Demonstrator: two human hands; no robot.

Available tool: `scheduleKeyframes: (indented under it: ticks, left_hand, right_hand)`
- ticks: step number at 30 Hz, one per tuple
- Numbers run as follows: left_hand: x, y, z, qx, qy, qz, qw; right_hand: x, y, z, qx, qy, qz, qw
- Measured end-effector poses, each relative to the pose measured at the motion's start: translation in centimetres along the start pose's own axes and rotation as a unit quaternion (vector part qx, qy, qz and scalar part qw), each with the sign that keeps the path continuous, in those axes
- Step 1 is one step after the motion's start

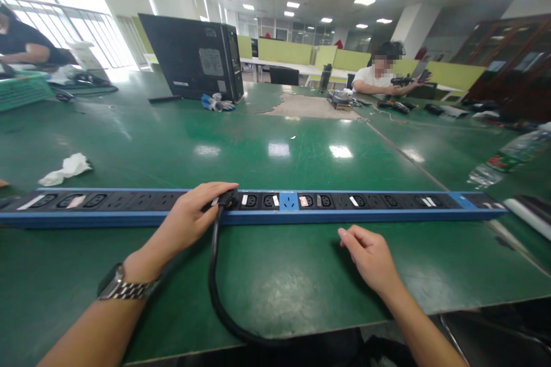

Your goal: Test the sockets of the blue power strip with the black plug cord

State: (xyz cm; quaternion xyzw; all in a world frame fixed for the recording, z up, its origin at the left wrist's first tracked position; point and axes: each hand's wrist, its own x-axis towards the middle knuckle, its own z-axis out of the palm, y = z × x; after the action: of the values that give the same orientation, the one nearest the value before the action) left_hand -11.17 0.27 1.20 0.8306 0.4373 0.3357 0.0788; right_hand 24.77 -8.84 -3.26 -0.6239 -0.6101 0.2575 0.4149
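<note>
A long blue power strip [258,217] with black socket modules and one blue socket [288,202] lies across the green table. My left hand [191,212], with a metal watch [124,287] on its wrist, is closed on a black plug [228,199] at the strip, left of the blue socket. From the plug a thick black cable [213,281] curves down over the table's front edge. My right hand [368,255] hovers or rests in front of the strip, right of centre, its fingers curled with nothing in them.
Crumpled white tissue [69,168] lies at the left, behind the strip. A black computer case [202,60] and gloves [216,103] stand farther back. A plastic bottle [508,155] lies at the right. One person sits across the table, another at the far left near a green basket [26,90].
</note>
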Motion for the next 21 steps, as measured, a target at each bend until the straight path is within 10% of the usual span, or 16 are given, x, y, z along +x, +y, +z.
scheduleKeyframes:
  ticks: [17,21]
  left_hand:
    - [-0.8,-0.5,0.1,-0.003,-0.001,-0.031,1.000]
    - [-0.6,0.9,0.3,-0.049,0.101,-0.059,0.992]
  right_hand:
    - [0.0,0.3,0.1,-0.006,-0.006,-0.026,1.000]
    - [0.2,0.4,0.2,-0.007,-0.002,-0.031,1.000]
